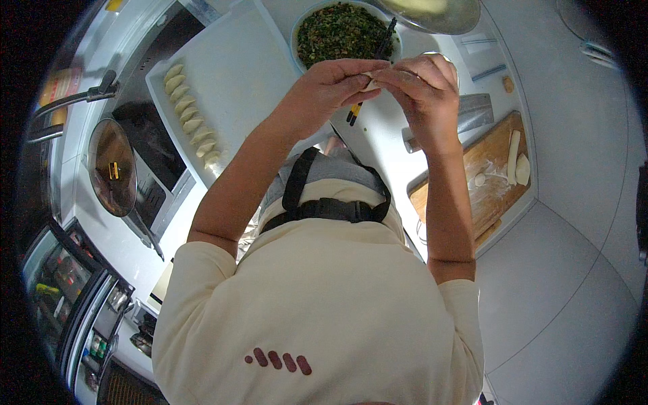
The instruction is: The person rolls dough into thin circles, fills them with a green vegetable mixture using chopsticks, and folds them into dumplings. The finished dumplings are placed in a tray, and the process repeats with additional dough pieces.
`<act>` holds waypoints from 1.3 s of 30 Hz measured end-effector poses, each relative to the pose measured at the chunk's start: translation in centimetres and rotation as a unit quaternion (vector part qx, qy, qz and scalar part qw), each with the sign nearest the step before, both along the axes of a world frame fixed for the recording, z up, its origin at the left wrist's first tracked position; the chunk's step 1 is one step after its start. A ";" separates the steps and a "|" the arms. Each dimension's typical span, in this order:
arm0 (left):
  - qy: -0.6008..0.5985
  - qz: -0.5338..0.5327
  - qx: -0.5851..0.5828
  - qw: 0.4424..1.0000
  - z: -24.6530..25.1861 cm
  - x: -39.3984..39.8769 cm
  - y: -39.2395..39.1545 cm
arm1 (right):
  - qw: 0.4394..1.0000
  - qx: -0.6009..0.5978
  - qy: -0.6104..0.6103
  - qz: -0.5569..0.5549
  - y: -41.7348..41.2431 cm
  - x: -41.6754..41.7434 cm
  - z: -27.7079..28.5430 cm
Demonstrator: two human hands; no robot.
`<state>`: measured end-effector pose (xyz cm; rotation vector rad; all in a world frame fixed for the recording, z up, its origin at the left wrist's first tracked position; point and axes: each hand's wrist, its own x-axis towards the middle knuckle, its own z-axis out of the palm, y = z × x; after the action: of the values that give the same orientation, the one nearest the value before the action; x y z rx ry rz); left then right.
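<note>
My left hand [329, 91] and my right hand [428, 93] meet above the counter, the fingertips of both pinching a small pale dumpling [372, 82] that they mostly cover. Just beyond them stands a bowl of chopped green filling [344, 35], with dark chopsticks [387, 38] resting over its rim. A row of several folded dumplings [185, 104] lies along the left side of a white plastic tray [243, 76], left of my hands. On the right, a floured wooden cutting board [493, 167] holds a dough strip [513, 157], a larger dough piece [522, 169] and a small dough piece [479, 179].
A cleaver [475, 112] lies between my right forearm and the board's far end. Past the bowl is a metal basin [435, 15] with dough. At left, a glass lid [112, 167] is near the dark cooktop [152, 136].
</note>
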<state>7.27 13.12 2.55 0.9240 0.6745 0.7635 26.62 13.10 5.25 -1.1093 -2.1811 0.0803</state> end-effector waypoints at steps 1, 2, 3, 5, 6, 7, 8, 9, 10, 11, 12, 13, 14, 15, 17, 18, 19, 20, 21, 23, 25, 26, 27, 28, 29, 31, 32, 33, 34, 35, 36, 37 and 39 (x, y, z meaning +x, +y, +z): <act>0.007 -0.002 0.005 1.000 -0.1 0.1 0.0 | 1.000 0.006 -0.022 -0.005 0.1 0.0 -0.1; 0.001 0.001 0.002 1.000 -0.1 0.1 0.0 | 0.999 0.011 -0.043 -0.011 0.2 -0.1 -0.2; -0.006 0.003 0.000 1.000 0.0 0.2 0.0 | 0.999 0.008 -0.045 -0.018 0.2 -0.2 -0.4; -0.022 0.013 -0.015 1.000 -0.1 0.2 0.0 | 0.998 0.000 -0.049 -0.034 0.3 -0.4 -0.7; -0.032 0.021 -0.029 0.999 -0.2 0.2 0.0 | 0.999 0.000 -0.028 -0.033 0.3 -0.4 -0.9; -0.041 0.029 -0.042 0.998 -0.3 0.1 0.0 | 0.999 -0.001 -0.008 -0.032 0.4 -0.4 -1.1; -0.068 0.033 -0.058 0.995 -0.2 0.0 0.1 | 0.999 -0.002 0.013 -0.031 0.4 -0.3 -1.1; -0.095 0.039 -0.074 0.992 -0.1 -0.2 0.1 | 0.995 -0.029 0.086 -0.040 0.4 -0.3 -0.9; -0.121 0.044 -0.090 0.988 0.0 -0.4 0.1 | 0.985 -0.056 0.159 -0.048 0.2 -0.3 -0.5; -0.142 0.043 -0.100 0.984 -0.1 -0.6 0.2 | 0.968 -0.082 0.231 -0.056 0.1 -0.3 -0.2; -0.166 0.040 -0.107 0.979 -0.2 -0.8 0.4 | 0.941 -0.112 0.317 -0.021 -0.1 0.4 -0.6; -0.189 0.037 -0.116 0.974 -0.2 -0.9 0.5 | 0.934 -0.133 0.331 -0.012 -0.4 0.9 -1.3; -0.217 0.032 -0.120 0.968 -0.2 -0.9 0.6 | 0.926 -0.154 0.345 -0.004 -0.8 1.3 -2.0; -0.244 0.027 -0.124 0.961 -0.2 -0.9 0.6 | 0.917 -0.176 0.359 0.004 -1.0 1.4 -2.1; -0.282 0.019 -0.132 0.950 -0.3 -0.8 0.8 | 0.919 -0.158 0.360 0.011 -1.4 1.0 -2.2; -0.292 0.017 -0.135 0.947 -0.4 -0.6 0.8 | 0.916 -0.151 0.371 0.014 -1.5 0.9 -2.4; -0.302 0.014 -0.138 0.943 -0.4 -0.5 0.9 | 0.913 -0.145 0.382 0.016 -1.6 0.8 -2.4; -0.307 0.009 -0.138 0.942 -0.4 -0.4 0.9 | 0.921 -0.125 0.369 0.022 -1.5 0.8 -2.3; -0.312 0.005 -0.139 0.940 -0.3 -0.5 0.9 | 0.924 -0.118 0.364 0.022 -1.5 0.7 -2.1; -0.318 -0.003 -0.143 0.937 -0.4 -0.4 1.0 | 0.930 -0.105 0.353 0.023 -1.4 0.6 -1.7; -0.321 -0.009 -0.151 0.935 -0.5 -0.4 1.0 | 0.939 -0.095 0.329 0.009 -1.3 0.7 -1.6; -0.315 -0.013 -0.150 0.937 -0.4 -0.4 1.0 | 0.944 -0.090 0.317 0.003 -1.2 0.8 -1.5; -0.309 -0.017 -0.149 0.939 -0.2 -0.3 0.9 | 0.947 -0.086 0.311 -0.001 -1.2 0.8 -1.5; -0.303 -0.020 -0.148 0.941 -0.1 -0.3 0.9 | 0.949 -0.082 0.304 -0.005 -1.1 0.9 -1.5; -0.305 -0.024 -0.142 0.941 -0.2 -0.3 0.8 | 0.951 -0.078 0.298 -0.008 -1.1 0.9 -1.5; -0.308 -0.029 -0.132 0.942 -0.4 -0.2 0.7 | 0.957 -0.075 0.282 -0.005 -1.0 1.1 -1.2; -0.305 -0.025 -0.130 0.943 -0.4 -0.3 0.7 | 0.959 -0.073 0.273 -0.004 -0.9 1.1 -1.1; -0.302 -0.022 -0.128 0.944 -0.4 -0.3 0.6 | 0.958 -0.080 0.276 -0.006 -1.0 1.2 -1.0; -0.299 -0.018 -0.126 0.946 -0.4 -0.3 0.6 | 0.956 -0.087 0.279 -0.007 -1.2 1.3 -0.8; -0.301 -0.021 -0.127 0.945 -0.3 -0.3 0.6 | 0.955 -0.094 0.282 -0.008 -1.3 1.4 -0.7; -0.302 -0.023 -0.128 0.944 -0.3 -0.3 0.6 | 0.956 -0.092 0.280 -0.005 -1.5 1.4 -0.5; -0.304 -0.026 -0.129 0.943 -0.2 -0.3 0.6 | 0.956 -0.089 0.278 -0.001 -1.5 1.4 -0.4; -0.316 -0.040 -0.131 0.939 -0.4 -0.3 0.7 | 0.958 -0.077 0.276 0.004 -1.4 1.3 -0.2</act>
<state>6.92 13.84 2.19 0.4163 0.1598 0.8169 27.92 11.69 5.00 -1.0114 -1.6963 0.5097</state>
